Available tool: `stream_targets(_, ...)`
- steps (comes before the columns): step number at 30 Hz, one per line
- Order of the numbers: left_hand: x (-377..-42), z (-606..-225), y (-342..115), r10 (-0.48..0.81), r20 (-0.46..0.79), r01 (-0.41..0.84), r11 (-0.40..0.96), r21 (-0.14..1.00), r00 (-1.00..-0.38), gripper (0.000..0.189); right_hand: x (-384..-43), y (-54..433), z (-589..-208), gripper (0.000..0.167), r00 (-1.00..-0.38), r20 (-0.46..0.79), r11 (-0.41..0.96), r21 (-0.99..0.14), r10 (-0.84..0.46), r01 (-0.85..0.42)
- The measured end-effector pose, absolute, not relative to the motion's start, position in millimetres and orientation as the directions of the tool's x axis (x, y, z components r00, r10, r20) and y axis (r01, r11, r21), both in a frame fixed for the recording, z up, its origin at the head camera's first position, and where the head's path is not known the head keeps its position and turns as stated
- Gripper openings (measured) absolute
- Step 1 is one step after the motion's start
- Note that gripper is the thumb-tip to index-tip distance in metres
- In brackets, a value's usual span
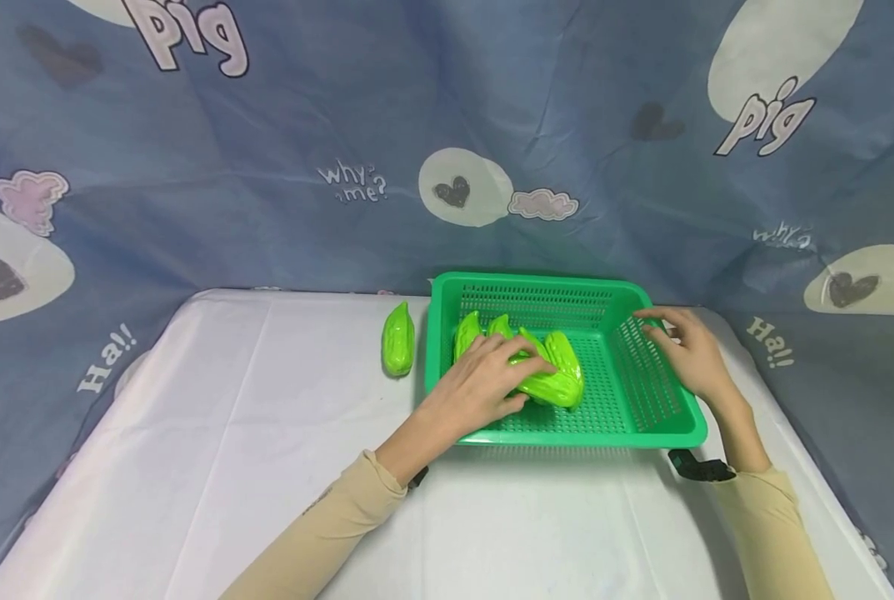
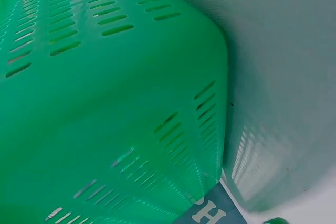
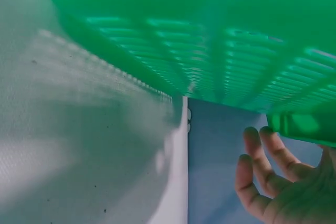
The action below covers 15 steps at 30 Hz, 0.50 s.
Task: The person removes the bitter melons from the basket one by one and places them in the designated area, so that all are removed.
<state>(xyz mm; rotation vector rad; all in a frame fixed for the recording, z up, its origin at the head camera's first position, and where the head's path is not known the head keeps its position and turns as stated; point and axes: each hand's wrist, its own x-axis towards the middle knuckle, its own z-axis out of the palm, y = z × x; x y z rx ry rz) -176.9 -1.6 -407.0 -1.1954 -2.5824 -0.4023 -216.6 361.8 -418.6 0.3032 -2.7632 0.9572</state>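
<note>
My left hand reaches over the near-left side of the green plastic basket, its curled fingers and thumb gripping a bright green, ridged bitter gourd. Against that one lies another bitter gourd, and further ones, such as the bitter gourd by the left wall, are partly covered by the hand. At the basket's right rim is my right hand, its thumb and index finger loosely spread over the edge. In the right wrist view its other fingers curve loosely below the rim, outside the basket.
A single bitter gourd lies on the white-covered table, left of the basket. Behind the table hangs a blue printed cloth. The left wrist view is filled mostly by the basket's slotted outer wall.
</note>
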Motion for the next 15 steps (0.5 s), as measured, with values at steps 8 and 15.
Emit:
stream_targets(8,-177,-409,-3,0.66,0.503,0.792,0.604,0.088,-0.559,0.046,-216,363,-420,0.04,-0.963,0.248,0.746,-0.62,-0.107,-0.243)
stream_targets(15,-177,-404,-14,0.623,0.572,0.787,0.614,0.065,-0.533,0.048,-214,361,-419,0.039,-0.963,0.246,0.752,-0.612,-0.113,-0.245)
